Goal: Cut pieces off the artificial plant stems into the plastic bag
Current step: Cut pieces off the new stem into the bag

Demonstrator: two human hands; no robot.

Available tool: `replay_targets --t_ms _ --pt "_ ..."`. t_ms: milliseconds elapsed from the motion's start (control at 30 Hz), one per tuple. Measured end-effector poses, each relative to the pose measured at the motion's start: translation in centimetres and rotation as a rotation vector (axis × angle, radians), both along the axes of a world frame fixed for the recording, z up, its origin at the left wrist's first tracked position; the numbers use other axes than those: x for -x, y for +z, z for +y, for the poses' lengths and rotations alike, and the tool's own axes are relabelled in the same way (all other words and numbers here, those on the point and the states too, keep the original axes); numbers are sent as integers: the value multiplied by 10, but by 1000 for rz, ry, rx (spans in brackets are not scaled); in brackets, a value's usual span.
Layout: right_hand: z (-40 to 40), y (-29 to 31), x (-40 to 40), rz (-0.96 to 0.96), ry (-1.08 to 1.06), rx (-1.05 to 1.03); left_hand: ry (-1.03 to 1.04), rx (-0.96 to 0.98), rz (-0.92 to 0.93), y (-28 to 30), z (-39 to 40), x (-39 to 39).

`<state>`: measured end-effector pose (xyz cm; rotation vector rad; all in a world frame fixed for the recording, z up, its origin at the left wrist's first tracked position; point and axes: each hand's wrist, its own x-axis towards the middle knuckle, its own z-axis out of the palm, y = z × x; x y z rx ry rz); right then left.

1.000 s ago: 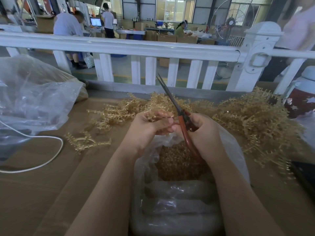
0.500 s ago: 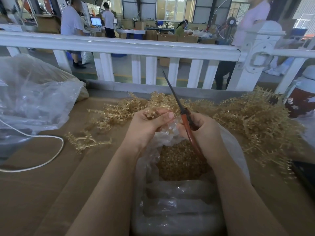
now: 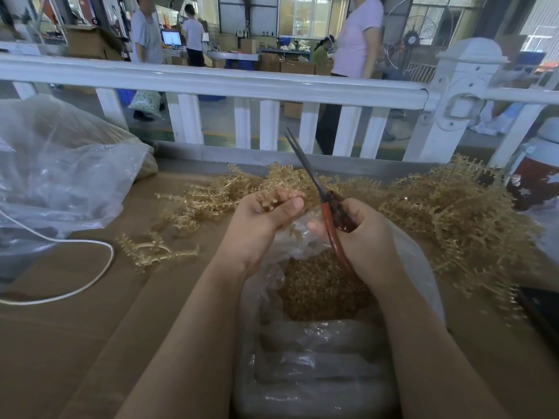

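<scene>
The brown cardboard-covered tabletop [image 3: 75, 343] stretches in front of me, bounded at its far edge by a white railing fence [image 3: 211, 86]. Along that far edge, from the middle over to the right, lies a big tangled heap of golden plastic artificial plant stems [image 3: 453, 213], with a few loose sprigs [image 3: 151, 249] lying apart to the left of centre. At the left edge slumps a large crumpled clear plastic sack [image 3: 60, 176], and a white cord [image 3: 90, 267] loops beside it. At the near edge, between my forearms, the clear plastic bag [image 3: 317, 373] stands open, holding a mound of small golden cut pieces [image 3: 317, 291]. My left hand [image 3: 266, 219] is raised above the bag's mouth, fingers curled around a short bunch of stem bits. My right hand [image 3: 360, 231] grips the red-handled scissors [image 3: 326, 207], blades slightly parted and pointing up and away toward the fence.
</scene>
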<state>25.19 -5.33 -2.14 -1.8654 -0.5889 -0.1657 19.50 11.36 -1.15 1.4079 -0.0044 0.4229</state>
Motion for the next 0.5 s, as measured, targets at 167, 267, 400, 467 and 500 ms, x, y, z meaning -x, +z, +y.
replay_targets --t_ms 167,267,400,467,500 --pt "-3 -2 1 -129 -82 140 39 -68 -68 2 7 2" --pt "-4 -4 0 -256 -112 259 55 -145 -100 3 8 4" --pt "-4 -5 -1 -308 -121 356 136 -205 -73 4 7 3" --pt "-5 -5 -2 -332 -143 382 157 -210 -70 5 6 3" --pt "-5 -6 -2 -336 -148 384 164 -216 -71 6 6 4"
